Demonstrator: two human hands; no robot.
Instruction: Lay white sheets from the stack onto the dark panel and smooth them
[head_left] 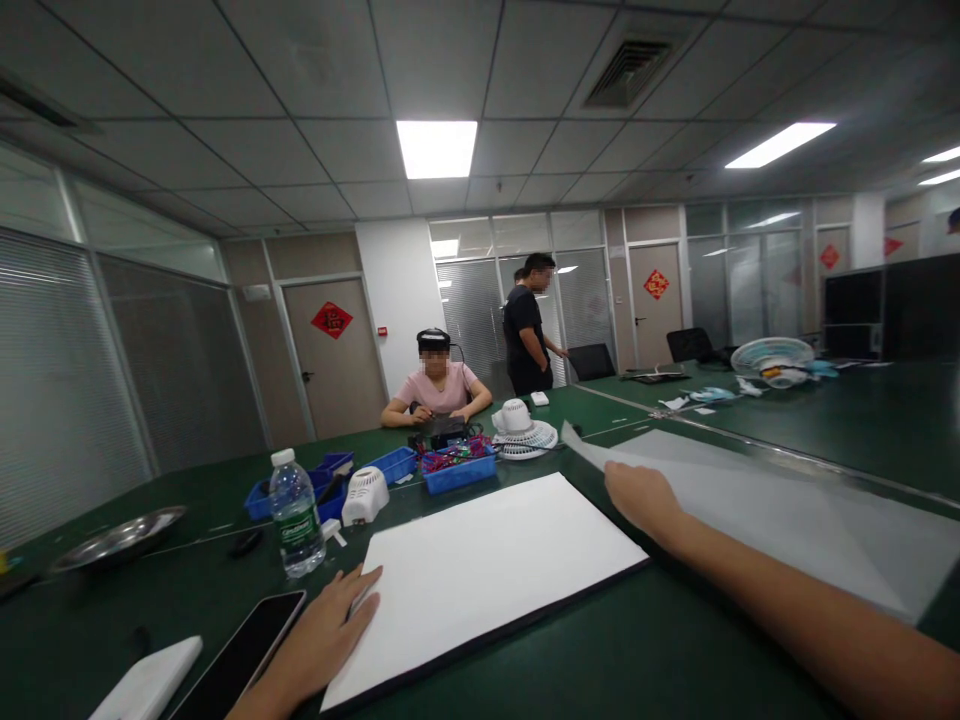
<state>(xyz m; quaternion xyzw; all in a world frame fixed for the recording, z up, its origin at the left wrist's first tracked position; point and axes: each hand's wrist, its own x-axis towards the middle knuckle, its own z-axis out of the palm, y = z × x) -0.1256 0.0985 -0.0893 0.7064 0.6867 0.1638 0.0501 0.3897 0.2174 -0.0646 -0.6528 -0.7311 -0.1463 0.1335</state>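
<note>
A pad of white paper (487, 580) with a dark edge beneath it lies on the green table in front of me. My left hand (330, 630) rests at the pad's left edge, fingers stretched out and touching the paper. To the right of the pad, my right hand (637, 495) is closed on the corner of a translucent sheet (795, 520). That corner is lifted and curls up, while the rest of the sheet spreads over the table to the right, partly behind my forearm. My right fingertips are partly hidden.
Left of the pad are a water bottle (295, 515), a phone (240, 655), a white flat device (150, 680) and a metal tray (120, 538). Beyond it stand blue bins (461, 475) and white fan parts (517, 430). A seated person (437, 390) and a standing person (527, 330) are across the table.
</note>
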